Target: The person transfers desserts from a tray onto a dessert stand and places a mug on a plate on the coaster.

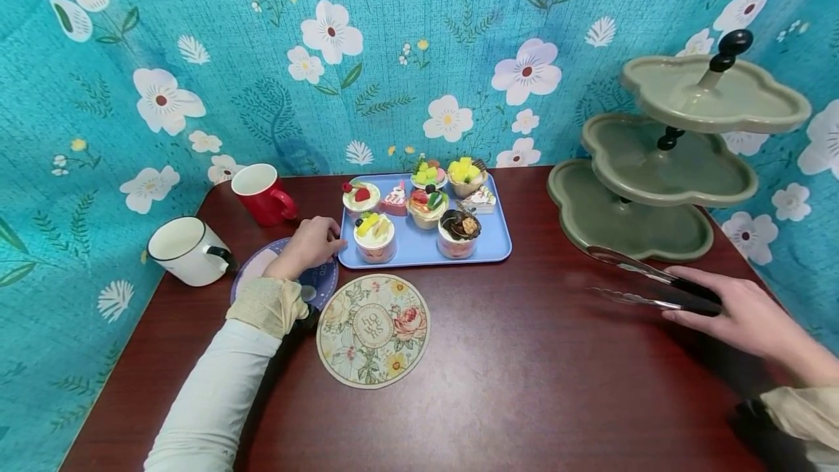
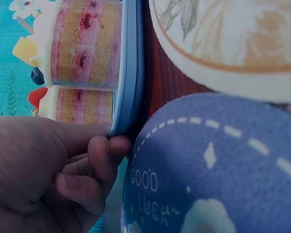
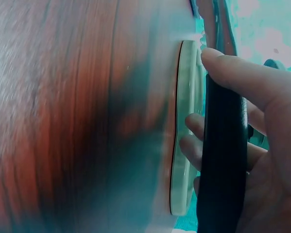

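In the head view, my left hand is at the left end of a blue rectangular tray. The left wrist view shows the thumb and curled fingers pinching the tray's rim. Small dessert cups and cake slices stand on this tray, among them a chocolate-topped cup and a yellow-fruit cup. On the right, my right hand grips black-handled metal tongs, their tips apart with nothing between them. The tongs are just in front of a green three-tier stand.
A red mug and a white mug stand at the left. Beneath my left wrist lies a purple round mat, beside a floral round mat. A teal flowered cloth hangs behind the dark wooden table.
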`<state>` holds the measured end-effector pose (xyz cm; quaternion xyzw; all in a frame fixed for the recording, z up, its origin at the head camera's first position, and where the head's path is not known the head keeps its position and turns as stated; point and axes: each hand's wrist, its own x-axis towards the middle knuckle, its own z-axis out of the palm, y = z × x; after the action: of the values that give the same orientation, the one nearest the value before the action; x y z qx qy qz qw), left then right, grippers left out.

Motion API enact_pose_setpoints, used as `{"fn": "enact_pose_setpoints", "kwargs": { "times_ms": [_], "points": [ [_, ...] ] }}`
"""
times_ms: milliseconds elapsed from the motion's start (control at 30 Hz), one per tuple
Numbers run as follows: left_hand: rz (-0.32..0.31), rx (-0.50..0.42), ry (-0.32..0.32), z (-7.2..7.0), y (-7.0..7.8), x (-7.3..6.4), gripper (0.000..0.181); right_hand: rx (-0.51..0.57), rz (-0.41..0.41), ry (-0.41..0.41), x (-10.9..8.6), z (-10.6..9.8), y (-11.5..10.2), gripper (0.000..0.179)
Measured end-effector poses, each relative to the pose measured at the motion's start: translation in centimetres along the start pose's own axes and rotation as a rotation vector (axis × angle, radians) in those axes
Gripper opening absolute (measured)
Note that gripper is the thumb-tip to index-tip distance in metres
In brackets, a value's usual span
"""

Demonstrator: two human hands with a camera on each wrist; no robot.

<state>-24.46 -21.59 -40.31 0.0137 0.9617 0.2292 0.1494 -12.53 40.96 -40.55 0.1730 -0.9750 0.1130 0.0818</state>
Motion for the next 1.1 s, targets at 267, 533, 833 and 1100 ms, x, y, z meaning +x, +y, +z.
{"fn": "enact_pose_setpoints", "kwargs": {
  "times_ms": [267, 533, 833, 1100],
  "points": [
    [-0.008, -0.005, 0.002, 0.1, 0.1, 0.1, 0.029, -0.013, 0.033, -0.034, 0.9, 0.1, -1.7, 0.068],
    [-0.009, -0.009, -0.005, 0.1, 0.1, 0.2, 0.03, 0.044, 0.012, 0.025, 2.1, 0.1, -4.3, 0.067],
    [-0.011, -0.008, -0.007, 0.2, -0.1, 0.2, 0.031, 0.038, -0.032, 0.043, 3.6, -0.2, -6.4, 0.061],
    [-0.015, 0.001, -0.012, 0.0, 0.0, 0.0, 0.032, 0.026, -0.044, 0.048, 4.8, -0.3, -7.8, 0.062]
  ]
}}
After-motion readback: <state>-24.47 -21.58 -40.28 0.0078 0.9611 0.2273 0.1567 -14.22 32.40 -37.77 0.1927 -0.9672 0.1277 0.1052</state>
